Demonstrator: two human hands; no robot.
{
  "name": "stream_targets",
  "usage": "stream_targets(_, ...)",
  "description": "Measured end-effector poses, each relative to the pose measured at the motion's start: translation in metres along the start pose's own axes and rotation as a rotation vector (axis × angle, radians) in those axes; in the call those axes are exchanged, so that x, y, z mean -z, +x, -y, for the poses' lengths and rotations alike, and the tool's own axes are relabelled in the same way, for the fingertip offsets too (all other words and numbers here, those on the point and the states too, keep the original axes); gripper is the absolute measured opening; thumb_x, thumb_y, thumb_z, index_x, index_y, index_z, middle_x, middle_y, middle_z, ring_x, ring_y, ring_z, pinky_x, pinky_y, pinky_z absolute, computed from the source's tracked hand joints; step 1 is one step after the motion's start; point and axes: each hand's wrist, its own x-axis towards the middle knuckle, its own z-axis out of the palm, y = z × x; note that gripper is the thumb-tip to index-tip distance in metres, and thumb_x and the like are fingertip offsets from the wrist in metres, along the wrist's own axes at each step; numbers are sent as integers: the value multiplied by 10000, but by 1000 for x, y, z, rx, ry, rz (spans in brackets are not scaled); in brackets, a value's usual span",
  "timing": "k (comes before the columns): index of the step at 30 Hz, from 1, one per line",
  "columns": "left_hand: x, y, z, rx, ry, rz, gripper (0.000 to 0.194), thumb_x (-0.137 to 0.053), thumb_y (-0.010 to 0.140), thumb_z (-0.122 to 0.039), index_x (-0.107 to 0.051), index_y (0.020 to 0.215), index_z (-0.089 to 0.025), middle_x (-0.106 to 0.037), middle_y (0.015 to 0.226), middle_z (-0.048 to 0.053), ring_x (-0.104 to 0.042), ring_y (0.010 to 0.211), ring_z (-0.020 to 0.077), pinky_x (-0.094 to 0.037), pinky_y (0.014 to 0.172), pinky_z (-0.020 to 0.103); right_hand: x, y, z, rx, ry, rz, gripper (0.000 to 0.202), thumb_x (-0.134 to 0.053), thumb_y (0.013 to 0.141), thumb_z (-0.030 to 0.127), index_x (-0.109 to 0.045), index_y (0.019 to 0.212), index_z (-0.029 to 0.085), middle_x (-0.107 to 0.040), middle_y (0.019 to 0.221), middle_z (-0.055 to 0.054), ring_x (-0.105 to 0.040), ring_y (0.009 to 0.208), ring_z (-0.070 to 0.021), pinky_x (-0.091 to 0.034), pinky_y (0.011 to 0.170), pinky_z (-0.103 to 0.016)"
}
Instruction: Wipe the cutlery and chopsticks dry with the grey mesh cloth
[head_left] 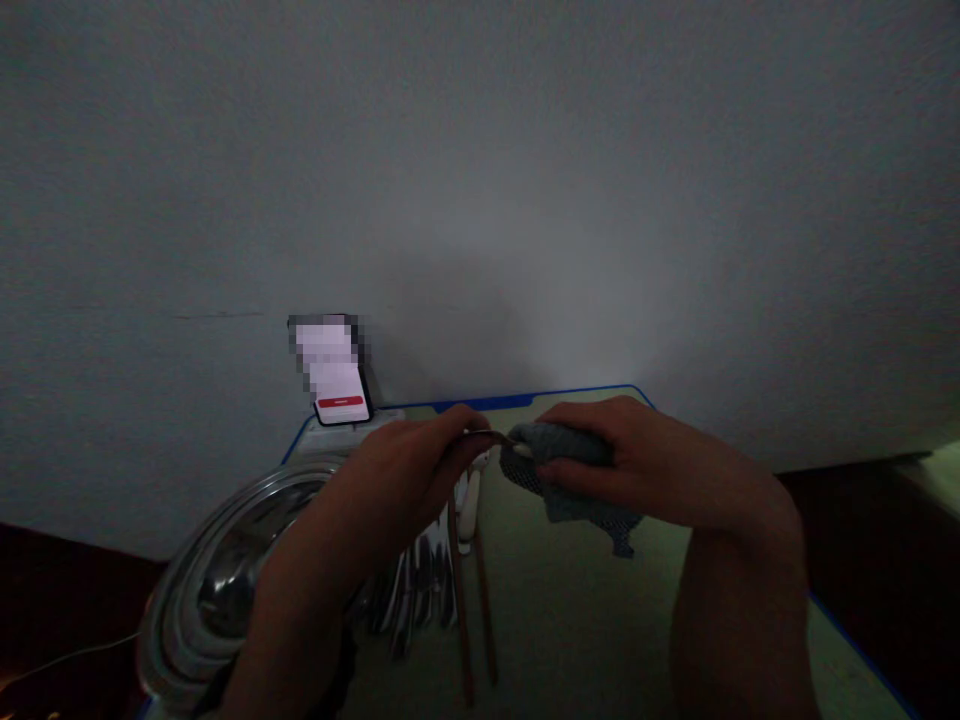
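Note:
My left hand point(424, 455) pinches one end of a thin metal utensil point(499, 437), probably a spoon or fork, above the table. My right hand point(600, 450) is closed round a grey-blue cloth point(566, 445), which wraps the utensil's pale handle end. A dark patterned part of the cloth hangs below my right hand. Under and beside my left hand lie several pieces of metal cutlery point(424, 580), a white-handled utensil point(469, 510) and a pair of brown chopsticks point(486, 610). The utensil's left end is hidden by my left fingers.
Shiny round metal bowls or lids point(232, 580) are at the left, partly behind my left forearm. A lit phone point(341, 385) leans on the grey wall point(480, 200) at the back left. The pale table point(585, 620) has a blue edge.

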Motion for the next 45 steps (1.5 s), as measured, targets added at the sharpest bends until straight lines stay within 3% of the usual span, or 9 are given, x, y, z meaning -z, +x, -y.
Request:
stream_targets(7,-2,2,-6,6,38,-18,243,-369,920,-331,-567,851,-209,-632,664,-20,-586,574,138,-365,531,230,-2,0,2,36,-43,-37,193,-517,814,359,-620,824,197,-589,642,30,-476,540,-77,-288,507,-218)
stream_targets(13,-15,10,-8,-15,167,-63,230,-375,911,-301,-556,823,-189,-585,582,-16,-538,485,140,-275,449,232,-10,13,-5,60,-165,-44,235,-489,826,363,-597,746,170,-560,605,16,-434,511,-74,-249,494,-226)
stream_targets(18,-31,21,0,35,-22,-124,181,-355,916,-276,-507,926,-178,-605,638,-15,-570,545,132,-342,509,219,-17,30,-23,108,-144,-29,264,-446,843,363,-580,762,151,-557,625,5,-456,547,-84,-274,506,-219)
stream_targets(21,-36,24,4,54,-30,-96,189,-369,907,-277,-532,894,-182,-573,590,-24,-552,526,129,-347,517,221,-20,35,-29,116,-154,-6,273,-440,841,364,-575,750,144,-571,647,-6,-474,569,-90,-291,515,-216)
stream_targets(38,-22,3,-14,-21,25,9,234,-368,904,-282,-581,869,-191,-565,595,-20,-491,494,108,-301,489,223,-20,14,-7,81,-180,51,267,-445,815,346,-603,744,142,-614,676,-33,-505,569,-102,-304,504,-226)
stream_targets(42,-15,2,-15,-51,-77,-47,199,-389,903,-269,-529,798,-176,-525,586,-41,-478,505,91,-311,490,205,-18,10,-2,123,-104,21,249,-439,827,335,-594,766,150,-594,661,-9,-494,575,-95,-311,510,-221)
stream_targets(45,-9,0,-18,-48,-199,-156,194,-362,924,-294,-500,836,-189,-503,594,-62,-488,526,77,-333,507,186,-16,7,3,156,-62,-68,249,-434,836,330,-558,708,156,-541,611,19,-449,541,-77,-300,499,-216)
